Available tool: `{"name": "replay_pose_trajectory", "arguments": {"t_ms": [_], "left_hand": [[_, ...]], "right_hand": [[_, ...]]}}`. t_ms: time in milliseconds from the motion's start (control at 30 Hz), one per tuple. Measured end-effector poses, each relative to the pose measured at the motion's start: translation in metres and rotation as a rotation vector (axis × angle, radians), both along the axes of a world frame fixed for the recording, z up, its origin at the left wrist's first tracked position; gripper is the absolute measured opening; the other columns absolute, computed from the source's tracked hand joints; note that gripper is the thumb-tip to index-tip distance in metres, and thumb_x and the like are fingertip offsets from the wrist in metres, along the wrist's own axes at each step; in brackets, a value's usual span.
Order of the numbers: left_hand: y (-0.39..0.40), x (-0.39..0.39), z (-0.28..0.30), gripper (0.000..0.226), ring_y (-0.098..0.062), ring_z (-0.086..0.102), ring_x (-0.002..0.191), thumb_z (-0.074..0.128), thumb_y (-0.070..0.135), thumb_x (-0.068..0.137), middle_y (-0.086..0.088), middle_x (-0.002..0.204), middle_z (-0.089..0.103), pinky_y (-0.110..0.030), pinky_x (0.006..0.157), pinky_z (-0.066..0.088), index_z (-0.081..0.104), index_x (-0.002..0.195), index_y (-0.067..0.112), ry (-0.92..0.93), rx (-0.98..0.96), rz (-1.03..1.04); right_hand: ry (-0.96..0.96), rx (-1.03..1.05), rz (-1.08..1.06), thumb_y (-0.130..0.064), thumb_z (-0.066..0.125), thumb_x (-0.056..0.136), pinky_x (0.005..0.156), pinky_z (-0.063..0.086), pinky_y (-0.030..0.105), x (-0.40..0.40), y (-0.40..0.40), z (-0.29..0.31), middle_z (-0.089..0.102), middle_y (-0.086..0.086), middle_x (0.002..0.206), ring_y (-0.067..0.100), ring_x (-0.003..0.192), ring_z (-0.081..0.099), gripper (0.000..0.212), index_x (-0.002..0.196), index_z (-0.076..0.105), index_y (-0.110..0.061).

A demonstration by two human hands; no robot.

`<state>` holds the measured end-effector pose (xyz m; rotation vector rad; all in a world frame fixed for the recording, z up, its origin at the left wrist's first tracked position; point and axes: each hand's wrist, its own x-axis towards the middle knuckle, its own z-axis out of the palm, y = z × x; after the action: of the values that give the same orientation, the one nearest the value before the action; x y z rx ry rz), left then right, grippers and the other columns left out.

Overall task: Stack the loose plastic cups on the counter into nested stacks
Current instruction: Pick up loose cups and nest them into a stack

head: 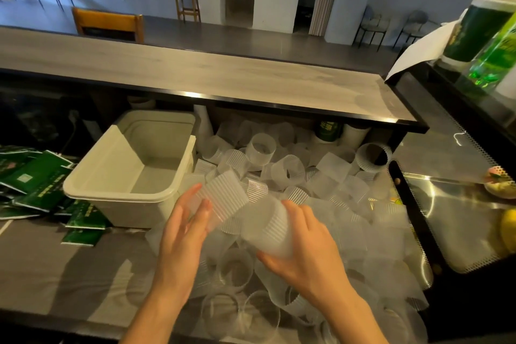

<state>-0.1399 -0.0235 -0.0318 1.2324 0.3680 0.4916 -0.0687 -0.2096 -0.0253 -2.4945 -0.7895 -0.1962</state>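
Note:
A big heap of loose, ribbed, translucent plastic cups [282,165] covers the lower counter, lying on their sides and upright. My left hand [184,227] holds one ribbed cup [223,198] by its rim end, fingers straight along it, tilted toward the right. My right hand [303,248] grips a frosted cup or short nested stack [269,227] lying on its side, its open end facing the left cup. The two held cups nearly touch above the heap.
A white plastic tub [131,167] stands left of the heap. Green packets [42,179] are strewn at far left. A raised grey bar top [195,72] runs behind. At right sit a metal tray [458,212] and green canisters [480,28].

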Motion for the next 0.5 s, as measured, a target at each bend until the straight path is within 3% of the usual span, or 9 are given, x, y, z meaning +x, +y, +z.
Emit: {"name": "replay_pose_trajectory", "arguments": {"t_ms": [100,233,333,400,500], "left_hand": [[-0.015,0.001,0.000,0.049,-0.009,0.060,0.119,0.073,0.048,0.079,0.010,0.123,0.067,-0.032,0.102,0.043,0.061,0.124,0.033,-0.032,0.012,0.015],[-0.031,-0.002,0.001,0.045,0.002,0.063,0.109,0.066,0.027,0.084,0.021,0.113,0.069,-0.009,0.083,0.048,0.056,0.128,0.024,-0.027,0.034,0.026],[-0.037,-0.005,-0.009,0.048,0.001,0.062,0.111,0.076,0.037,0.079,0.017,0.117,0.069,-0.009,0.082,0.048,0.059,0.124,0.031,-0.027,-0.036,0.061],[-0.038,-0.007,-0.014,0.056,0.003,0.061,0.112,0.077,0.044,0.080,0.017,0.122,0.066,-0.009,0.082,0.048,0.056,0.130,0.036,-0.001,0.038,0.034],[-0.035,-0.010,-0.018,0.064,0.011,0.050,0.121,0.059,0.068,0.073,0.028,0.132,0.056,-0.004,0.089,0.040,0.050,0.132,0.045,0.055,0.185,-0.075]], "right_hand": [[0.003,-0.021,0.019,-0.061,0.067,0.063,0.068,0.047,0.033,-0.005,0.010,-0.001,0.052,-0.009,0.106,0.020,0.086,0.056,0.077,0.128,0.044,-0.025],[0.031,-0.023,0.034,-0.060,0.067,0.063,0.070,0.045,0.031,-0.008,0.016,-0.005,0.051,-0.008,0.111,0.020,0.089,0.057,0.082,0.132,0.038,-0.026],[0.081,0.004,0.030,-0.062,0.066,0.066,0.073,0.042,0.029,-0.014,0.019,-0.005,0.044,-0.014,0.114,0.016,0.094,0.055,0.081,0.134,0.033,-0.031],[0.130,0.034,0.043,-0.067,0.065,0.070,0.078,0.045,0.029,-0.017,0.020,-0.004,0.037,-0.018,0.115,0.011,0.096,0.052,0.081,0.134,0.027,-0.035],[0.117,0.041,0.015,-0.070,0.066,0.071,0.081,0.047,0.031,-0.015,0.021,-0.004,0.039,-0.017,0.115,0.011,0.098,0.051,0.082,0.135,0.028,-0.035]]}}
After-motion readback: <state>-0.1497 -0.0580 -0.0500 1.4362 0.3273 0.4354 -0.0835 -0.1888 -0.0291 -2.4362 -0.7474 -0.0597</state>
